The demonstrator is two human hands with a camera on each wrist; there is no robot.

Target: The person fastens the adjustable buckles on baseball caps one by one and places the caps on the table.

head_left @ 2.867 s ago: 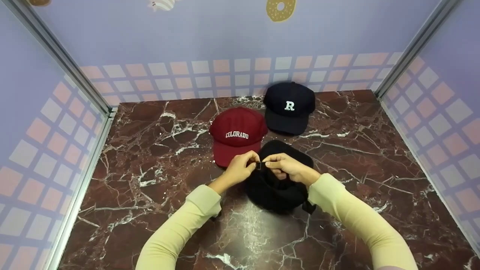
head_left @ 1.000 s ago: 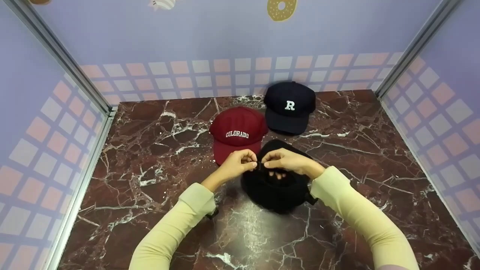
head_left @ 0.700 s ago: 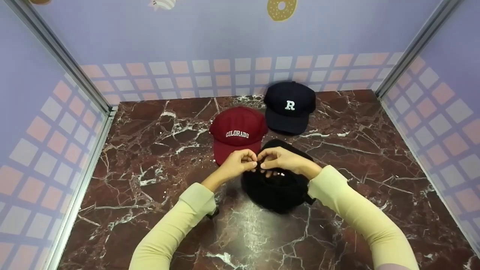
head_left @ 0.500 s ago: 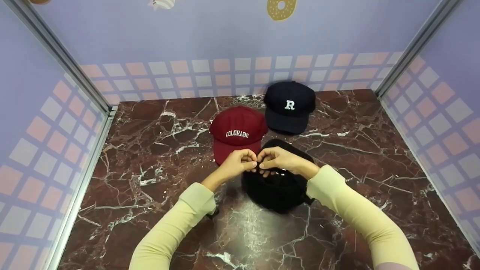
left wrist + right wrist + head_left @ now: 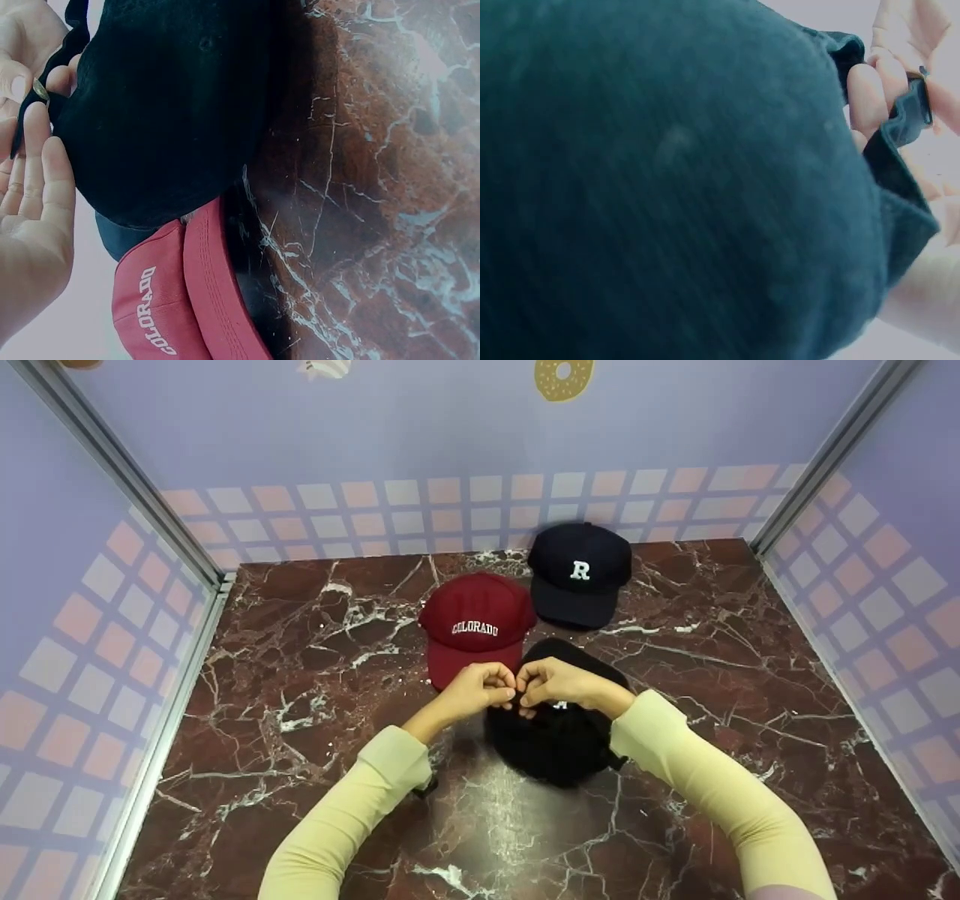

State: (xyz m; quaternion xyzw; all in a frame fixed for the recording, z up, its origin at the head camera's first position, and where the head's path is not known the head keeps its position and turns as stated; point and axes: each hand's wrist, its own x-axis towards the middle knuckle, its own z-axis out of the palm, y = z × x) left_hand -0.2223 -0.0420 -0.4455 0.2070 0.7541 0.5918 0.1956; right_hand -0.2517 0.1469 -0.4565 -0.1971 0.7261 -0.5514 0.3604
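Note:
A black cap (image 5: 551, 750) is held above the tabletop between my hands. Its strap (image 5: 75, 19) with a small metal buckle (image 5: 40, 90) lies among the fingers in the left wrist view. My left hand (image 5: 472, 690) pinches the strap from the left, and my right hand (image 5: 562, 682) pinches it from the right. The fingertips almost meet, hiding the buckle in the head view. In the right wrist view the cap's crown (image 5: 675, 187) fills most of the picture, the folded strap (image 5: 904, 217) hanging beside the fingers. A small white mark (image 5: 559, 705) shows under my right hand.
Just behind my left hand sits a red COLORADO cap (image 5: 480, 615). Farther back, near the wall, is a navy cap (image 5: 581, 566) with a white R. Lilac panels (image 5: 480, 427) enclose the dark red marble tabletop (image 5: 315, 660) at the back and sides.
My right hand has shifted slightly left, bringing the fingertips closer together over the buckle. The black cap has tilted, and a white mark now shows. The red and navy caps stay put.

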